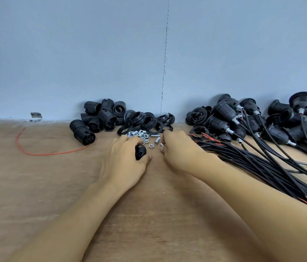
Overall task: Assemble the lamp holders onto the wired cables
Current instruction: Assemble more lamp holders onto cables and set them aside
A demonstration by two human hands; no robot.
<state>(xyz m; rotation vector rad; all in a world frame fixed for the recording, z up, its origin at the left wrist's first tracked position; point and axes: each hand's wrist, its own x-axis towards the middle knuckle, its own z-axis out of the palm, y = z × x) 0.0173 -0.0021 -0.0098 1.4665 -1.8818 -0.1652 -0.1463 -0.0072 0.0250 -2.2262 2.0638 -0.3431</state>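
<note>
Black plastic is showing inside my left hand (128, 157): its fingers and thumb are curling round a domed lamp holder cap (140, 152), keeping it close to the wooden table (35, 186). My right hand (179, 150) is sitting just beside it, fingers curled at the edge of the loose metal nuts and threaded tubes (143, 136). I cannot tell whether it is pinching one. Behind this hardware, black rings (145, 121) are lying heaped, with holder bodies (99, 116) piling to their left against the blue wall (92, 53). The bundle of black cables (258, 163) is fanning out just right of my right hand. Holders already fitted on cables (230, 114) are lying at far right. A red wire (45, 154) is lying well apart, left.
</note>
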